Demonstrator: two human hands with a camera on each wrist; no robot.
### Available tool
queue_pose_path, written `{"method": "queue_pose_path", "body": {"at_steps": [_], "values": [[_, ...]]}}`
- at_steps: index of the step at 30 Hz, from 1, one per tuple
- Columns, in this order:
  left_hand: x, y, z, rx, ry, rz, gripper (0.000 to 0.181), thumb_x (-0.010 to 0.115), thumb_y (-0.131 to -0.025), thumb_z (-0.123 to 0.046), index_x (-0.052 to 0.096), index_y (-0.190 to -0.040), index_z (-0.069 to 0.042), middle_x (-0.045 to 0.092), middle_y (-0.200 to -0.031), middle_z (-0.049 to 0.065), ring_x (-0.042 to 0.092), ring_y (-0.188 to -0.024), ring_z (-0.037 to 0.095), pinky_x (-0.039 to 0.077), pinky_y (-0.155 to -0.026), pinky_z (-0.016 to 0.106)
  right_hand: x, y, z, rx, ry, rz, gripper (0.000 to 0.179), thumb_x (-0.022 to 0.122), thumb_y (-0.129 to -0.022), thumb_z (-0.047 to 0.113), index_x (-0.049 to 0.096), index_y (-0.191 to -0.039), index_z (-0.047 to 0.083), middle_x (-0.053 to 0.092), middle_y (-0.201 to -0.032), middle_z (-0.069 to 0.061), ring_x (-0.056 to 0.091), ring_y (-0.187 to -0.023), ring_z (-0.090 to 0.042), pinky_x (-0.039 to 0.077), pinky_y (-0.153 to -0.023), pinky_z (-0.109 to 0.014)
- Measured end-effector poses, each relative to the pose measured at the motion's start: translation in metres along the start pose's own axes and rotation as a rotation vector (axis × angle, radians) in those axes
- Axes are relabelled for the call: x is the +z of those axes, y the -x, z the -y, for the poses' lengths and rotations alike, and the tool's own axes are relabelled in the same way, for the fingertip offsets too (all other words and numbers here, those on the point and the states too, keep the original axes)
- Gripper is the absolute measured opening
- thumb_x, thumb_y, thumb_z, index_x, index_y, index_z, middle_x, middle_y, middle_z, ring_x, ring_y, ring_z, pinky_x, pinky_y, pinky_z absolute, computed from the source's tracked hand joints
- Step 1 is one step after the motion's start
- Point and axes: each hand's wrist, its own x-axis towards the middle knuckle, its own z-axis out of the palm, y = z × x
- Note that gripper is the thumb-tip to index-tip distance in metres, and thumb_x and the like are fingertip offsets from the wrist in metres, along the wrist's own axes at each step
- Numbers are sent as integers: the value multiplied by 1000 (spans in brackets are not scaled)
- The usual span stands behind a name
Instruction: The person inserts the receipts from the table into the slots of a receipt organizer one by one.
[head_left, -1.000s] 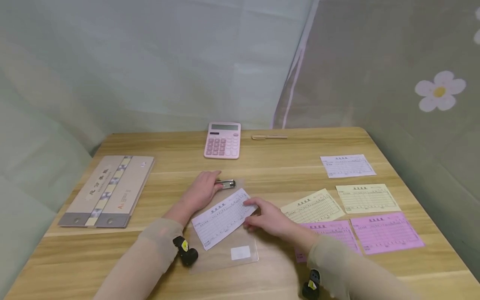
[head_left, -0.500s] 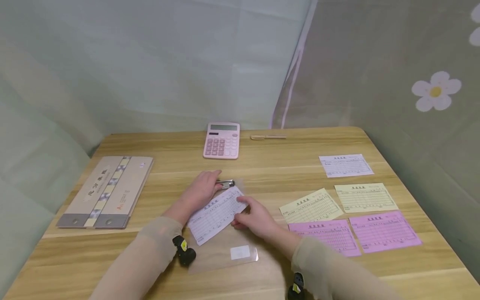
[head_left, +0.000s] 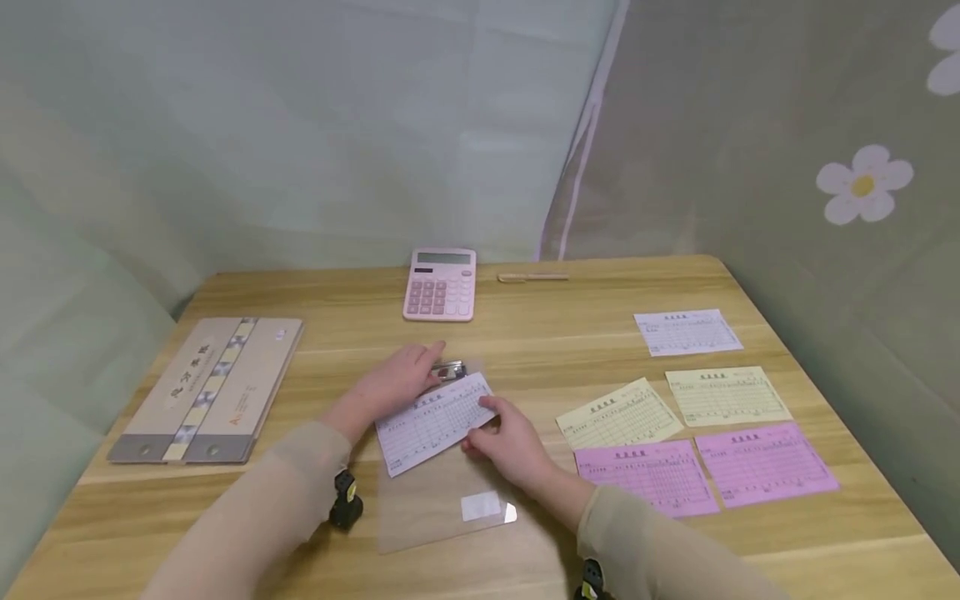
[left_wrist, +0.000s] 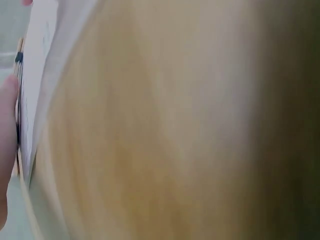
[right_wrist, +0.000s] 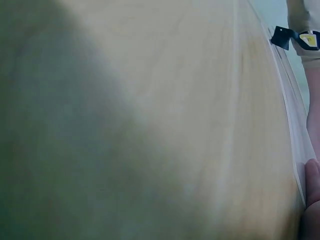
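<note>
A white printed slip (head_left: 435, 425) lies aslant over a clear clipboard (head_left: 427, 521), whose lower corner carries a small white label (head_left: 480, 505). My right hand (head_left: 510, 446) pinches the slip's right end between thumb and fingers. At the clipboard's top, my left hand (head_left: 393, 383) grips the metal clip (head_left: 452, 371) from the left, its fingertips partly hidden. The slip's upper left edge passes close beneath that hand. In the left wrist view the slip (left_wrist: 37, 75) shows edge-on beside a finger. The right wrist view catches my right thumb (right_wrist: 312, 180) at the margin.
Two yellow slips (head_left: 727, 396) and two pink slips (head_left: 765, 463) lie at the right, below another white slip (head_left: 687, 332). A pink calculator (head_left: 440, 284) and a pen (head_left: 532, 277) are at the back. A ledger book (head_left: 206, 389) lies at the left.
My right hand has carried the white slip left, nearer the clip, and the slip is now less tilted. My left hand stays at the clip.
</note>
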Motion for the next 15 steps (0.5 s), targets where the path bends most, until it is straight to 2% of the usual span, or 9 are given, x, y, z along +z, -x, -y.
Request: {"method": "queue_pose_path", "body": {"at_steps": [4,8,11,15], "values": [[-1,3,7,63,27,-63,71,61,-90,-34,31,-142,4,51,-123,23,48,-115,35,38,-99,48,0,-1,0,-9,-8,-7,64,62,-79,-1,34,-136,-10,61,-91,-12,65,-75,-19,55,-69,-27],[1,2,13,106,-6,-94,56,63,-89,-35,49,-128,3,54,-109,13,52,-101,26,45,-90,41,0,-1,-1,1,-17,-6,63,60,-80,0,34,-136,-10,60,-94,-12,65,-76,-18,55,-69,-26],[1,-2,13,121,-62,-75,42,60,-91,-34,57,-116,0,53,-101,8,51,-92,20,46,-83,37,0,-1,-2,4,-25,-4,62,60,-81,0,34,-136,-10,60,-94,-12,65,-76,-18,55,-69,-27],[-3,-7,10,121,-126,-25,32,56,-94,-32,60,-107,-3,51,-95,5,49,-87,18,47,-80,35,-1,-2,-4,-4,1,-22,64,60,-81,1,33,-137,-10,62,-93,-10,65,-75,-17,55,-69,-26]]}}
